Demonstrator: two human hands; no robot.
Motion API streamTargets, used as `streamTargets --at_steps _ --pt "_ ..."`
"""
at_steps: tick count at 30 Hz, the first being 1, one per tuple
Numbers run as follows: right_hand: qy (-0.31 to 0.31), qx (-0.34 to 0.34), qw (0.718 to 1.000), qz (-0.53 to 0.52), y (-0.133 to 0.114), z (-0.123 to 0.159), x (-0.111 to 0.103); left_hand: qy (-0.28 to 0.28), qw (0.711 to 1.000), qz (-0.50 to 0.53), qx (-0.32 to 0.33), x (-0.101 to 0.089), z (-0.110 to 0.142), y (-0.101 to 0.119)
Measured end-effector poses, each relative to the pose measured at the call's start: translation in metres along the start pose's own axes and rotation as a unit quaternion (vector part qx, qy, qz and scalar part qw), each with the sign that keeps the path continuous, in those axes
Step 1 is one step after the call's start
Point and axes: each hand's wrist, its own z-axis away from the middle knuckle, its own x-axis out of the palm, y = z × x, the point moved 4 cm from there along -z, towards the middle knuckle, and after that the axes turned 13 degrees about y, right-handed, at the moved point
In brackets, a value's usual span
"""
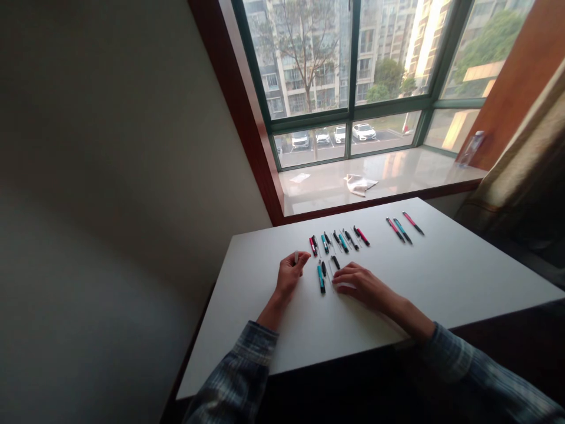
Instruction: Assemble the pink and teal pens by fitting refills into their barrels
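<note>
My left hand [291,274] is closed above the white table, with a small pale piece [296,257] sticking up from its fingers; its kind is too small to make out. My right hand [359,282] lies low over the tabletop, fingers stretched and slightly apart. Its fingertips are beside a thin pale pen refill [329,273] and a short black pen part [335,262]; whether they touch is unclear. Between my hands lie a teal pen barrel [321,278] and another black part [323,269]. Behind them runs a row of pen parts, including a red barrel [363,237] and a teal barrel [343,243].
Three whole pens, two red and one teal [402,231], rest toward the table's [463,277] far right. Past the back edge, a windowsill holds a crumpled cloth or paper [361,184] and a clear bottle [472,148]. A curtain [516,141] hangs at the right.
</note>
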Motion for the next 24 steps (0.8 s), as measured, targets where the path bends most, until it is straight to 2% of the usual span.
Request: streamTargets --at_steps 8,14,17,24 --pt "0.010 -0.005 1.000 0.010 0.002 -0.002 -0.006 -0.030 0.999 -0.016 0.021 0.006 0.006 0.010" --pt "0.117 0.004 0.992 -0.040 -0.029 -0.022 -0.017 -0.146 0.988 -0.038 -0.013 0.015 0.020 0.017" --pt "0.139 -0.014 0.988 -0.065 -0.043 -0.033 -0.013 -0.199 0.979 -0.041 -0.032 0.017 0.025 0.017" --pt "0.150 -0.012 0.985 -0.087 -0.042 -0.039 -0.008 -0.228 0.972 -0.046 -0.037 0.015 0.022 0.010"
